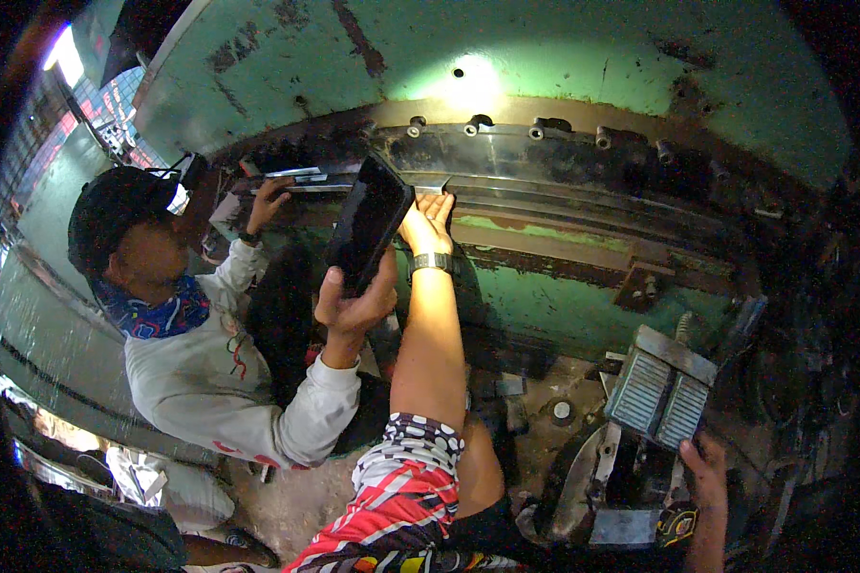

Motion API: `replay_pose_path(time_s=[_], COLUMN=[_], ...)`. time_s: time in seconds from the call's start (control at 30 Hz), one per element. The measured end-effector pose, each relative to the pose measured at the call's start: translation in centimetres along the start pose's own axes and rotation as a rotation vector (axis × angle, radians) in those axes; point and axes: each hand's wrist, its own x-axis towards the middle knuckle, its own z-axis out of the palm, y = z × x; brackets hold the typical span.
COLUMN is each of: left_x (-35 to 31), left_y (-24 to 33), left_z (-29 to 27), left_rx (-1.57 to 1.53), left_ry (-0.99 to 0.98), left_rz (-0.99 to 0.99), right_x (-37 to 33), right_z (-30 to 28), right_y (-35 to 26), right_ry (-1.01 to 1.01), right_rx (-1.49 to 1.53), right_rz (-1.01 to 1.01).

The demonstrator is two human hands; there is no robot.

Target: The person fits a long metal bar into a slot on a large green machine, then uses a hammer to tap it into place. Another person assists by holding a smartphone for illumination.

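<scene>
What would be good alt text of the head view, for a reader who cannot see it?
The person's left hand is at a thin silvery metal strip on a large green metal machine, the right hand beside a grey ridged pedal-like block. A co-worker in a white top holds a black rectangular phone.

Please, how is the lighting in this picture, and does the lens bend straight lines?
Head view: strong glare on the green panel, whose lower edge looks bowed; the left hand brightly lit; corners nearly black, with speckled noise.
</scene>
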Motion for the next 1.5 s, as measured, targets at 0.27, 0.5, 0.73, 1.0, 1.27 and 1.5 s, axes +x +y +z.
replay_pose_path(time_s=[0.27,0.5,0.73,1.0,1.27,1.5], left_x=[-0.1,-11.3,-13.0,-16.8,-18.7,-18.7], left_y=[-4.3,-6.9,-16.1,-12.3,-7.3,-7.6], left_z=[-3.6,2.6,-3.7,-1.7,0.9,1.0], left_rx=[0.167,0.421,0.944,0.874,0.863,0.958], left_ry=[0.136,-0.499,-0.745,-0.784,-0.854,-0.861], left_rz=[-0.088,-0.173,0.114,0.083,-0.078,-0.011], right_x=[5.8,12.9,18.9,15.0,13.5,13.2], right_z=[0.9,4.0,5.5,5.6,4.6,4.9], right_y=[1.3,0.4,9.7,6.9,5.3,2.7], right_ry=[0.176,0.059,0.046,0.110,0.109,-0.047], right_rx=[-0.077,-0.064,0.083,0.099,0.055,0.024], right_rz=[0.142,0.091,0.121,0.197,0.061,-0.006])
